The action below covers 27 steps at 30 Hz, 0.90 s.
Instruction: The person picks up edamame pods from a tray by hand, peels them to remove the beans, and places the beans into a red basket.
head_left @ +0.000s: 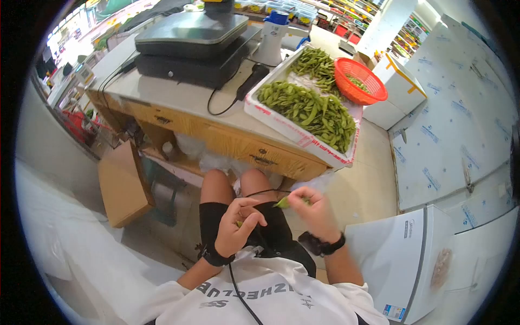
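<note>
Just now the right hand (314, 208) pinches a green pod (283, 202) — left hand (238, 225) curled shut, contents hidden.

A wooden counter (216, 116) with drawers runs across the upper middle of the frame. On it, at upper left, sits a black weighing scale (189, 46); a white jug (271, 38) stands beside it. A white foam tray (276, 122) of green edamame pods (309, 111) overhangs the right end, a red basket (358, 81) resting on it.

Right hand (314, 208) pinching green pod (283, 202), beside curled left hand (238, 225).
</note>
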Each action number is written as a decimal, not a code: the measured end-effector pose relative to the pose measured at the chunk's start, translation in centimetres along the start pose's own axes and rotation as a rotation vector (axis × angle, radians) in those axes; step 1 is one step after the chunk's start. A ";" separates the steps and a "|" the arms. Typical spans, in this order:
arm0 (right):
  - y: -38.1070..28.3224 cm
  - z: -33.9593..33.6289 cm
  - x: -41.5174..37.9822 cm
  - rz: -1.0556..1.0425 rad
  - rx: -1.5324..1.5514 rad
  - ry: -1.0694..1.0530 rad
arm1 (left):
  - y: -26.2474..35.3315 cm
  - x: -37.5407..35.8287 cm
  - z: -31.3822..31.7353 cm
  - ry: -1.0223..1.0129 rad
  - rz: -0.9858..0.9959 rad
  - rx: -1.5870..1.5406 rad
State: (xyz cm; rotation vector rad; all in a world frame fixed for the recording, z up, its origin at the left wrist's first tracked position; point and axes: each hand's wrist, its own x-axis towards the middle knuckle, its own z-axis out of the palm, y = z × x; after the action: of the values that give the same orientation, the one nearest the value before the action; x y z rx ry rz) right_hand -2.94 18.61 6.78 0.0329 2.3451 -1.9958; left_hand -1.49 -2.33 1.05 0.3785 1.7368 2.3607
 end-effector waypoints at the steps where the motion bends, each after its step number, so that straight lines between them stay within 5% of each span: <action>1: -0.4 -1.5 1.0 -0.080 -0.059 0.094 | -0.3 0.3 -0.1 0.000 -0.013 -0.010; 9: -3.5 -16.5 11.4 -0.134 -0.133 0.572 | -1.0 3.6 0.2 -0.028 -0.139 0.029; 24: 1.4 -24.2 22.2 -0.013 -0.200 0.400 | -2.7 8.6 1.4 -0.006 -0.180 0.109; 27: 1.2 -24.0 20.8 -0.108 -0.181 0.527 | -2.6 8.3 1.2 -0.007 -0.234 0.063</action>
State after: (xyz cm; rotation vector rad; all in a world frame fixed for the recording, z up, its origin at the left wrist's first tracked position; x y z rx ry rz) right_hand -24.44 41.99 8.19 0.4894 2.8873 -2.0021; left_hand -9.01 1.96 -0.31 0.1805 1.7505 2.1438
